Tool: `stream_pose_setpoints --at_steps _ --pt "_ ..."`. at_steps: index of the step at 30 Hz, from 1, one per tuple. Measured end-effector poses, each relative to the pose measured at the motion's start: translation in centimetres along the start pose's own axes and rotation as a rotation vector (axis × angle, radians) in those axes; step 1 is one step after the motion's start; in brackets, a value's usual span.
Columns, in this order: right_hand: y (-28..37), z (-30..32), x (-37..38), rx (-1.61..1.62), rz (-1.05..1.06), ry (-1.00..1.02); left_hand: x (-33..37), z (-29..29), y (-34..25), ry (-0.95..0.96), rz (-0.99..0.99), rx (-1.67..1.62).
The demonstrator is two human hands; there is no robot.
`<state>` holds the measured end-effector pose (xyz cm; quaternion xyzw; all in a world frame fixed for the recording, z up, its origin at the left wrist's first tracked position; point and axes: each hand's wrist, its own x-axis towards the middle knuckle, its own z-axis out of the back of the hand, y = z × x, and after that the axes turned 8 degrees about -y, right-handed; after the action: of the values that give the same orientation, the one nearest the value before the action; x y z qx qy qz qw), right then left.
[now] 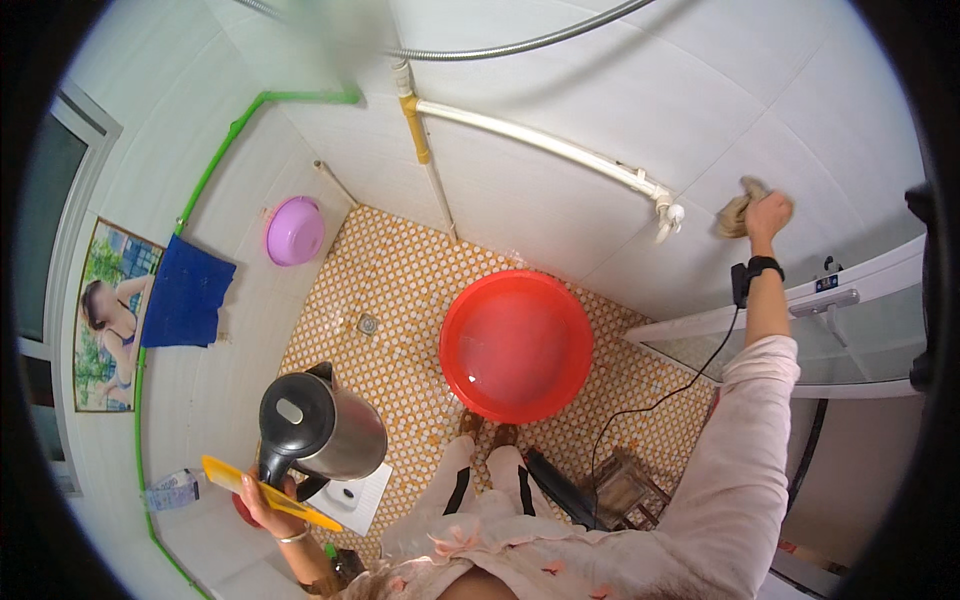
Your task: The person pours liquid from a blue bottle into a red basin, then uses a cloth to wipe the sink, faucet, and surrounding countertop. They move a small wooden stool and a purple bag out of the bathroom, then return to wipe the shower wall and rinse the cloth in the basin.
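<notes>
Head view: my right hand (pixel 768 214) is closed on a crumpled cloth (pixel 735 218), at the wall (pixel 850 120) to the right of the tap (pixel 668 215). The cloth is bunched and blurred, so I cannot tell its long axis; its loose part sticks out leftward from my fist. My left hand (pixel 272 515) is closed on a yellow board (pixel 222 473), whose long axis slants from upper left to lower right. Right beside it is the kettle (pixel 352 432), roughly upright, its spout (pixel 322 373) pointing away from me and its handle (pixel 274 468) coming back toward my left hand; I cannot tell whether my fingers grip that handle too. In front of my feet, a red basin (pixel 447 345) of cloudy water stands on the patterned floor (pixel 400 280). A purple basin (pixel 295 230) is at the left wall, near a blue cloth (pixel 188 295).
</notes>
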<state>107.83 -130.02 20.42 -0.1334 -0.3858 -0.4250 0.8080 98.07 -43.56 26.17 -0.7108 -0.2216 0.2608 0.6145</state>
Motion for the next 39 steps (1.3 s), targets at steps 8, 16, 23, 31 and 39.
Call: stream_pose_setpoints --at_steps 8,16,23,31,39 --pt "-1.5 -5.4 -10.2 0.306 -0.139 0.498 -1.5 0.9 -1.3 0.068 -0.082 -0.020" --pt "-0.6 4.7 -22.4 0.957 -1.075 0.942 -1.5 1.0 -1.5 -0.033 -0.016 -0.081" --pt "-3.6 13.2 -29.4 1.015 -1.397 0.894 1.2 -2.2 -2.2 0.120 -0.014 -0.096" --pt "-9.7 18.6 -30.6 1.087 -1.555 0.747 6.1 -6.8 -2.9 0.252 -0.035 -0.108" --pt "-10.2 19.3 -30.4 1.105 -1.564 0.643 6.3 -10.6 -4.7 0.187 -0.061 -0.166"
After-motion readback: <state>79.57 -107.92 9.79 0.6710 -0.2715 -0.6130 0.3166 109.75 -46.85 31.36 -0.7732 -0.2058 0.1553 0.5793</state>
